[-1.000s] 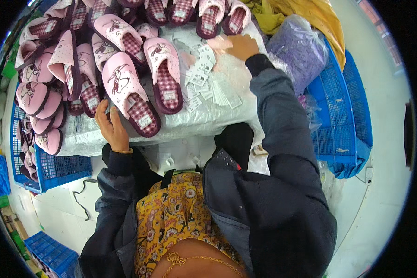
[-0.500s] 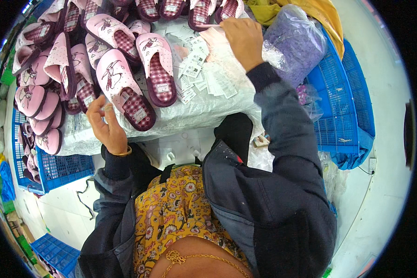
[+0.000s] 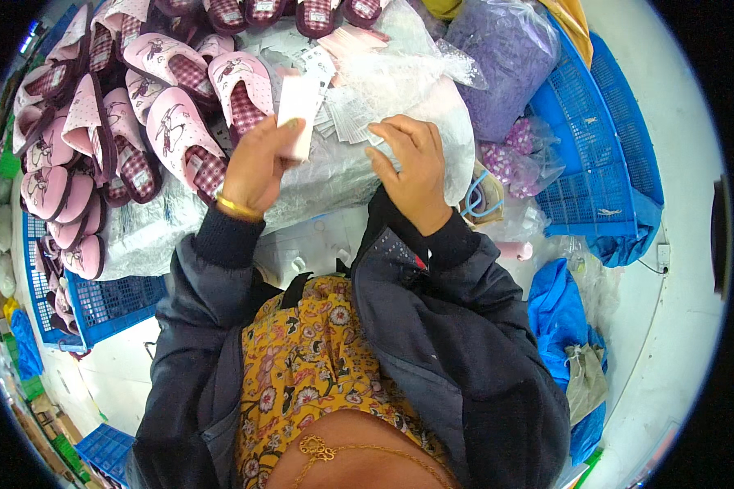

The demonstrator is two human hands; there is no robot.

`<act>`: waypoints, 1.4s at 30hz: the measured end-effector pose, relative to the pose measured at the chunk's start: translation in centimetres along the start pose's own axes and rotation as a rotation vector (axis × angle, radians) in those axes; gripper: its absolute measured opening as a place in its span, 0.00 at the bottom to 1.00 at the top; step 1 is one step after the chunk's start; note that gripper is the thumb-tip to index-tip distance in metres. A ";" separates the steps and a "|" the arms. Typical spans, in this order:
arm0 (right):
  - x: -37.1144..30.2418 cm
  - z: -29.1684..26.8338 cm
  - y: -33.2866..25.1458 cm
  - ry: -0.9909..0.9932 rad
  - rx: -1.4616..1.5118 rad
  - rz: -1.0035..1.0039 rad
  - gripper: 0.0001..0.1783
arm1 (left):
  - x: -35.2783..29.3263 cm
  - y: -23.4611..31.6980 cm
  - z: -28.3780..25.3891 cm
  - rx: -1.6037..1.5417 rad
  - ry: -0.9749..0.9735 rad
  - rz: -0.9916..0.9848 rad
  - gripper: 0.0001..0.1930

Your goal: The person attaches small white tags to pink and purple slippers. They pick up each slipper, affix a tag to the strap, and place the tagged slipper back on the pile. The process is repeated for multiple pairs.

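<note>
My left hand (image 3: pixel 255 167) grips a pale pinkish-white paper card (image 3: pixel 299 114), thumb on its near side. My right hand (image 3: pixel 416 167) is closed in a loose pinch, with a small white label (image 3: pixel 375 137) between thumb and index finger. Just beyond, several printed paper labels (image 3: pixel 347 121) lie scattered on the plastic-covered table (image 3: pixel 179 232). Behind them is a patch of pale pink paper slips (image 3: pixel 352 41). Close by my left hand lie two pink slippers with dark checked insoles, a nearer slipper (image 3: pixel 171 122) and a second slipper (image 3: pixel 236 81) partly hidden behind the hand and card.
More pink slippers (image 3: pixel 61 191) are heaped along the left and far side. A blue crate (image 3: pixel 114 297) stands at the left, another blue crate (image 3: pixel 583 151) at the right. Beside it sits a clear bag of purple material (image 3: pixel 501 69) and a smaller purple-spotted bag (image 3: pixel 522 155).
My right hand has come back from the far side of the table toward me. My left hand has moved right from beside the slippers and now holds the card.
</note>
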State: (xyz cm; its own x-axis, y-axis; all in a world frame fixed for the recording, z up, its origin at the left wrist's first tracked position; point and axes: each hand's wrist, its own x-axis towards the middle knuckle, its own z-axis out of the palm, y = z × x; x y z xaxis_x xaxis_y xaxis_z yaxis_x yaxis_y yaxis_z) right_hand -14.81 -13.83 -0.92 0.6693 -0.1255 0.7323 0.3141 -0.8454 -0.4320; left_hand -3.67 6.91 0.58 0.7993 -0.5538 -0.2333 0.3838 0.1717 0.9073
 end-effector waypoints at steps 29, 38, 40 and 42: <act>-1.8 -3.0 -6.8 -0.183 0.543 -0.319 0.17 | 13.3 -4.2 7.5 0.100 -0.236 -0.073 0.13; 0.1 -3.1 -0.2 0.046 0.956 0.824 0.25 | 5.9 -1.9 8.0 0.126 -0.294 0.023 0.10; -0.1 -2.4 0.4 0.088 1.096 0.874 0.25 | 5.0 -1.9 7.5 0.121 -0.290 0.006 0.10; -0.2 -1.9 0.4 0.111 1.122 0.875 0.25 | 4.1 -1.7 7.4 0.126 -0.297 -0.009 0.10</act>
State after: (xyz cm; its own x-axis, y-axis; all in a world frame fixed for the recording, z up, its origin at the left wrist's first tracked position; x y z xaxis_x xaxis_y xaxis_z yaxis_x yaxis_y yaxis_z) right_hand -16.09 -15.13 -0.29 0.8836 -0.4672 0.0309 0.2267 0.3692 -0.9013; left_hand -4.48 -1.67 0.72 0.6190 -0.7718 -0.1455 0.3145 0.0737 0.9464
